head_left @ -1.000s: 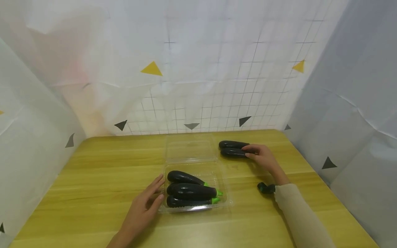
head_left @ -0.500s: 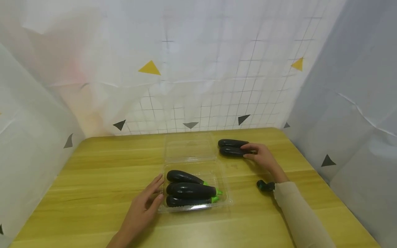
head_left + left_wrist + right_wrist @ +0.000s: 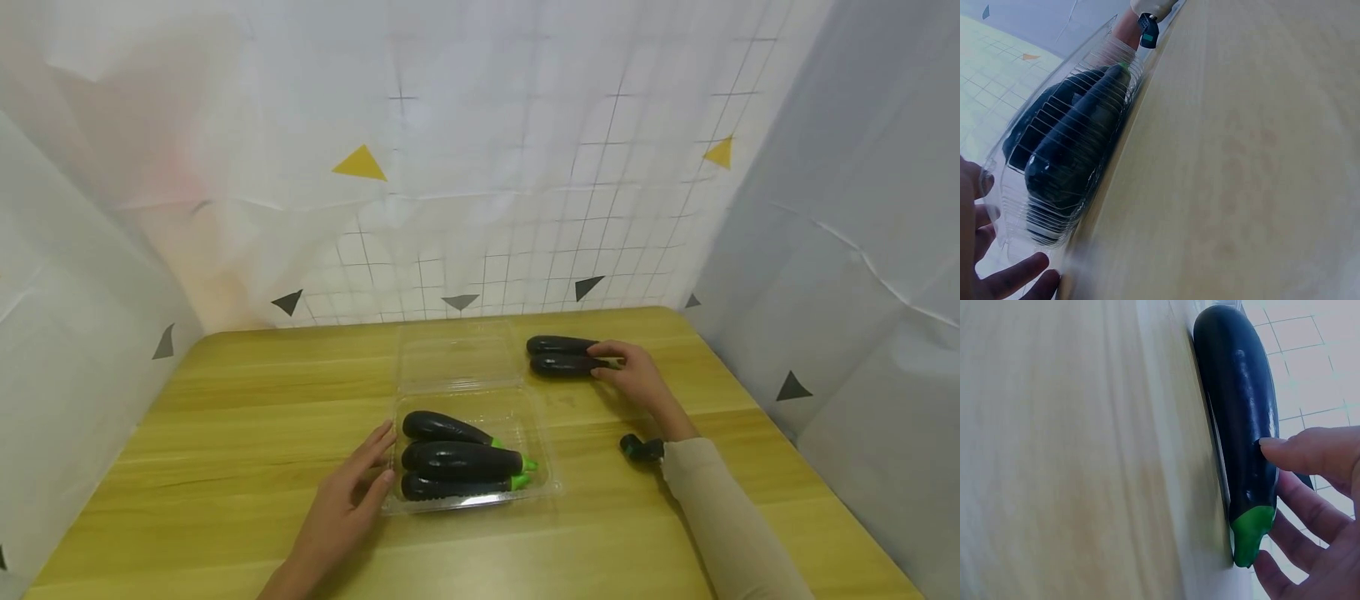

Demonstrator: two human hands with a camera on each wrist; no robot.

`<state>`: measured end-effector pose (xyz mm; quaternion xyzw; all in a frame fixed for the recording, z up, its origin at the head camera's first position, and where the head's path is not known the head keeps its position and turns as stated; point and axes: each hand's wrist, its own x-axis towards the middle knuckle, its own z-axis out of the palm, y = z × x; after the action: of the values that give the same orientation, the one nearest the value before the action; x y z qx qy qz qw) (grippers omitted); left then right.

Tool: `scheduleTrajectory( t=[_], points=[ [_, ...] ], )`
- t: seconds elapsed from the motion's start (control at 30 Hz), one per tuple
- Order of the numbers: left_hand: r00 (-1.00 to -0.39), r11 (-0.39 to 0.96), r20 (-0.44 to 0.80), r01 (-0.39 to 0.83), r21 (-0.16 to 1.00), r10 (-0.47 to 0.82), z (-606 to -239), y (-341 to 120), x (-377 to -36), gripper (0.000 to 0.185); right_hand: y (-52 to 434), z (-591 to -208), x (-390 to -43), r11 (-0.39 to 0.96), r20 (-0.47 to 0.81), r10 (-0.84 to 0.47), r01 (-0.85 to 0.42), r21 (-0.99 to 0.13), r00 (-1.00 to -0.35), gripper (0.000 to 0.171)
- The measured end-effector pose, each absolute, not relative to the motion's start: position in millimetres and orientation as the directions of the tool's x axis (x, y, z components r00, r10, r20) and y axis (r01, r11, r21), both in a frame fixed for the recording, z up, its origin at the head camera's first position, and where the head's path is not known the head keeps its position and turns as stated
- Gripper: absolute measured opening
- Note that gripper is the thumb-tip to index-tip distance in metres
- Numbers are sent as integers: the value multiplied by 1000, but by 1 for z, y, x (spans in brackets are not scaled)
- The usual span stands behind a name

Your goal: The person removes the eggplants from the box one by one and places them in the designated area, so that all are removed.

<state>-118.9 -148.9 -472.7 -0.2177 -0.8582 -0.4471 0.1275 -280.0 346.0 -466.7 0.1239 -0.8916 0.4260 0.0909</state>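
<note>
Fingers (image 3: 1300, 453) of the right hand (image 3: 636, 374) close around the stem end of the near eggplant (image 3: 564, 364), one of two loose ones lying side by side on the desk (image 3: 225, 433) toward its far right. In the right wrist view a fingertip presses on the dark skin just above the green cap, the other fingers curl beneath it, and the eggplant lies flat on the wood. The far eggplant (image 3: 558, 344) lies just behind it, touching or nearly so; the head view does not settle which.

On the other side, the left hand (image 3: 348, 504) rests flat on the desk with its fingers (image 3: 1013, 281) straight and spread, their tips against the left wall of the clear plastic clamshell box (image 3: 540, 487). It grips nothing. The box sits near the middle of the desk with its lid (image 3: 459, 358) folded back flat behind it. Three eggplants (image 3: 457, 459) lie in its tray in a row, stems pointing right, packed close together; through the ribbed wall in the left wrist view they show as dark shapes pressed against the plastic.

A small black device (image 3: 642, 448) is strapped at the right wrist, beside the beige sleeve (image 3: 720, 517). White sheets printed with a grid and scattered yellow and dark triangles enclose the desk behind and on both sides.
</note>
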Motion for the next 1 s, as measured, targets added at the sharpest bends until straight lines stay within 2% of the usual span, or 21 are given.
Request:
scheduleTrajectory(
  t=[0.63,1.0],
  points=[
    [-856,498,440,516,697,272,-477,-150,-120,49,340,-456,-275,645,249,-186,-309,-699,-950,36],
    [-858,508,438,513,692,270,-473,-149,-119,48,330,-442,-272,629,353,-210,-402,-665,-912,31]
  ],
)
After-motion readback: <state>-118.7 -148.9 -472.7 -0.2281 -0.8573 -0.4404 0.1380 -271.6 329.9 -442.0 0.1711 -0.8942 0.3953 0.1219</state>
